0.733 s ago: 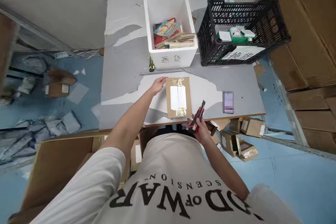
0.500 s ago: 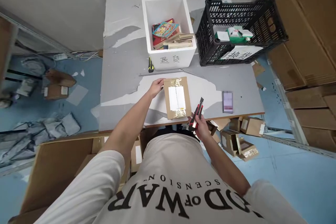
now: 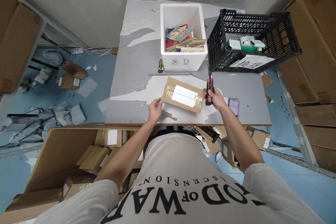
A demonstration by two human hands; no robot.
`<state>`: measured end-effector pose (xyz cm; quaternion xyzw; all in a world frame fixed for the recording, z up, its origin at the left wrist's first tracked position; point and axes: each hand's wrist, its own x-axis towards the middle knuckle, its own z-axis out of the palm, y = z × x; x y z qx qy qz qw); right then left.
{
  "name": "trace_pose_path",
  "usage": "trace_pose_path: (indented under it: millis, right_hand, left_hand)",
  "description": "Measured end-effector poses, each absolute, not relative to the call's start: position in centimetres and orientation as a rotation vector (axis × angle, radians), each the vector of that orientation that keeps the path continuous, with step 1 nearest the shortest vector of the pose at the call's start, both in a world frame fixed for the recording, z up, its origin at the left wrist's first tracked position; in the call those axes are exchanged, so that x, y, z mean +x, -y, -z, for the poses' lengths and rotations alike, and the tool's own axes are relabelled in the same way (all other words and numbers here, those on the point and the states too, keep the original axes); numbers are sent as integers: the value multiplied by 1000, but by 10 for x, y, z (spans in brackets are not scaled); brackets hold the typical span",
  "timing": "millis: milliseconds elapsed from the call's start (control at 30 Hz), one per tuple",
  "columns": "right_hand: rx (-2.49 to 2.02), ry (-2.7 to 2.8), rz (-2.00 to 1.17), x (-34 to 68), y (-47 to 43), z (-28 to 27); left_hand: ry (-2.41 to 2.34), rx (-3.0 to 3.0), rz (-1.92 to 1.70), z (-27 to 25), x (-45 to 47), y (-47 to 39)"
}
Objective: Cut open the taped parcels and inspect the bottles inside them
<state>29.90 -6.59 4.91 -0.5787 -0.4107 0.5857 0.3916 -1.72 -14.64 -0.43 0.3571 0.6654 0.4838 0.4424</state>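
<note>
A brown cardboard box (image 3: 170, 102) with a white label and shiny clear tape lies tilted over the table, its long side running left to right. My left hand (image 3: 155, 109) pinches the box's lower left corner between thumb and fingers. In my right hand (image 3: 216, 98) is a red and black box cutter (image 3: 209, 89), its blade end pointing away from me. The fingertips of that hand are at the right end of the box; whether they also grip it is hard to tell.
Behind the box stand a white foam box (image 3: 183, 62) of books and a black crate (image 3: 256, 42) holding green-and-white packages. A yellow-black cutter (image 3: 161, 64) lies beside the foam box. A phone (image 3: 233, 107) rests at right. Below left, a large carton (image 3: 70, 147) holds several parcels.
The cardboard box has turned from upright to lengthwise across the table. My right hand with the box cutter has moved up and away from the table's front edge. The view has shifted.
</note>
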Motion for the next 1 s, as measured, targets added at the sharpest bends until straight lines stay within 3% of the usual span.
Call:
trace_pose_path:
  millis: [300, 533, 600, 733, 867, 1000]
  right_hand:
    - [-1440, 1350, -1484, 280, 24, -38]
    - [-1457, 1290, -1395, 300, 42, -29]
    - [-1525, 1244, -1358, 315, 62, -28]
    - [-1690, 1314, -1415, 341, 107, -26]
    - [-1657, 1317, -1577, 346, 132, -27]
    - [-1613, 1293, -1685, 342, 134, -30]
  left_hand:
    - [-1639, 627, -1228, 19, -2, 188]
    - [-1829, 1069, -1112, -4, -12, 174]
    - [-1864, 1447, -962, -21, -11, 157]
    - [-1640, 2111, -327, -48, -1, 107]
    - [-1511, 2308, 92, -51, 10, 73]
    - [-1490, 2313, 181, -46, 11, 69]
